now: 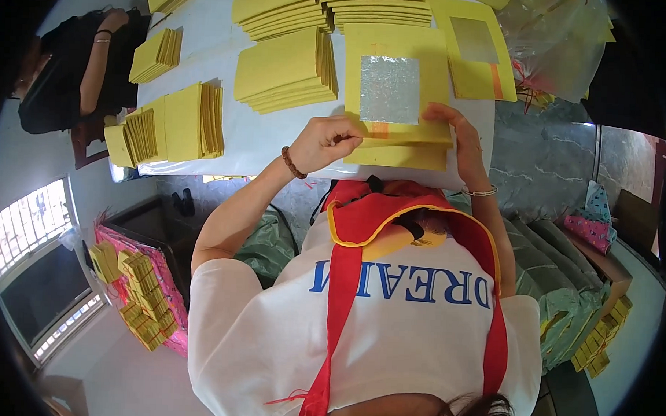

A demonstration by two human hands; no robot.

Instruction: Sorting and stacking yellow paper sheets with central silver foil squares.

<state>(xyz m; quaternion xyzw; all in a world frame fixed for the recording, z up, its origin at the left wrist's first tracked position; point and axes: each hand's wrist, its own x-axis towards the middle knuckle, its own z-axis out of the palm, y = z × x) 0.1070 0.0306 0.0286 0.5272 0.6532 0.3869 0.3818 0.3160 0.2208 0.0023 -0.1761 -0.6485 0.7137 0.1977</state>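
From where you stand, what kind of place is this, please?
Probably a small home workshop for folding paper by hand. Stacks of square yellow paper sheets cover the white table, the left hand and right hand work a yellow sheet with a silver foil square, and another person's arm rests nearby.

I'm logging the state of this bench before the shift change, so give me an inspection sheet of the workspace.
Surface: white table, mostly covered with paper.
Job's things: yellow sheet with a silver foil square, lying on a small pile of yellow sheets at the near edge.
Clutter: folded yellow stacks across the table; clear plastic wrapping at the far right.
Grippers: left hand closed, pinching the sheet's near edge; right hand resting fingers on its right corner.
Cables: nothing seen.
Surroundings: another person's arm at the table's far left; pink bin with yellow bundles on the floor; green sacks to the right.
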